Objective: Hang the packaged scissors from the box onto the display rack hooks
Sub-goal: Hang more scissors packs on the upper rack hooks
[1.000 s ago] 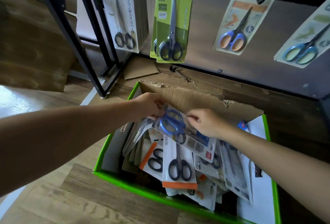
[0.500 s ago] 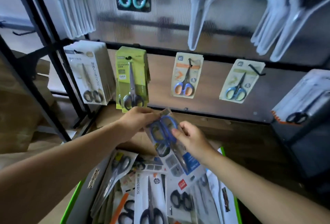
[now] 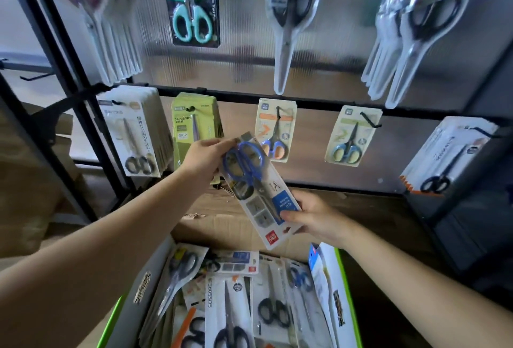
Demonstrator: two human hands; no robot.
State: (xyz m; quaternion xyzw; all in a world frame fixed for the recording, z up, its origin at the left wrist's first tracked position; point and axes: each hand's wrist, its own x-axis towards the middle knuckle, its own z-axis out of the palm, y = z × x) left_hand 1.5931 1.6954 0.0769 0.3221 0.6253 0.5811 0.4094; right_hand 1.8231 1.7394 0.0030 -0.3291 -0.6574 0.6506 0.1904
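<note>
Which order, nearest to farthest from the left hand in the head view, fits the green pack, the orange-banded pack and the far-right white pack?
1. Green pack, just behind the left hand.
2. Orange-banded pack, hanging to its right.
3. White pack, far right, lower row.

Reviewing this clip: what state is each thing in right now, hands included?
blue-handled scissors pack: off the rack, held tilted above the box.
left hand: grips the pack's upper end.
right hand: pinches the pack's lower end.
box: open, more packs inside.
orange-handled pack: hung on the rack.
blue-and-yellow-handled pack: hung on the rack, tilted.
</note>
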